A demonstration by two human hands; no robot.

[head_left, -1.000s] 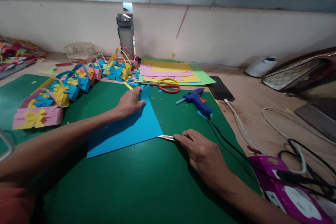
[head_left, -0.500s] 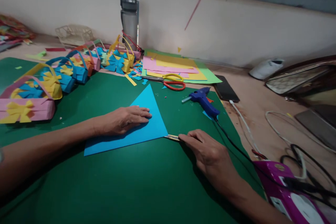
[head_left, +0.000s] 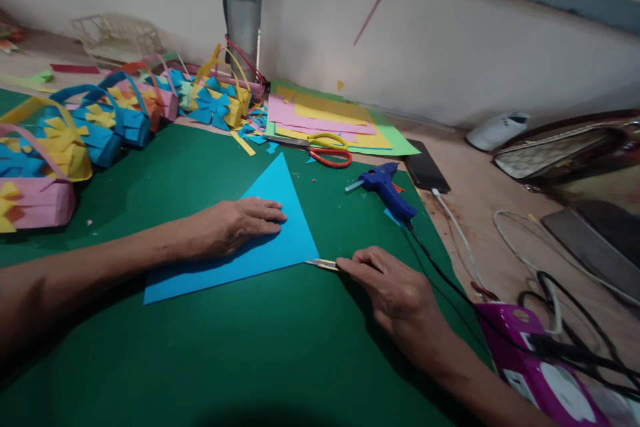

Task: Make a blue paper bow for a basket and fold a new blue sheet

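A sheet of blue paper (head_left: 295, 233), folded into a triangle, lies on the green cutting mat (head_left: 240, 353). My left hand (head_left: 245, 223) rests flat on it with the fingers stretched out, pressing it to the mat. In my right hand (head_left: 393, 287) is a slim craft knife (head_left: 326, 265), gripped between thumb and fingers. Its blade tip reaches the right corner of the blue paper, at the lower folded edge. How far the blade goes between the layers I cannot tell.
Several paper baskets with bows (head_left: 95, 133) line the left. Scissors (head_left: 330, 150) lie before coloured sheets (head_left: 340, 120). A blue glue gun (head_left: 385, 187), its cord running to a purple power strip (head_left: 540, 353), and a phone (head_left: 427, 167) are right. A grey bottle (head_left: 243, 20) stands behind.
The knife blade has shifted slightly left along the paper's lower edge at its right corner. My left hand stays on the paper. The camera view has tilted and shifted a little.
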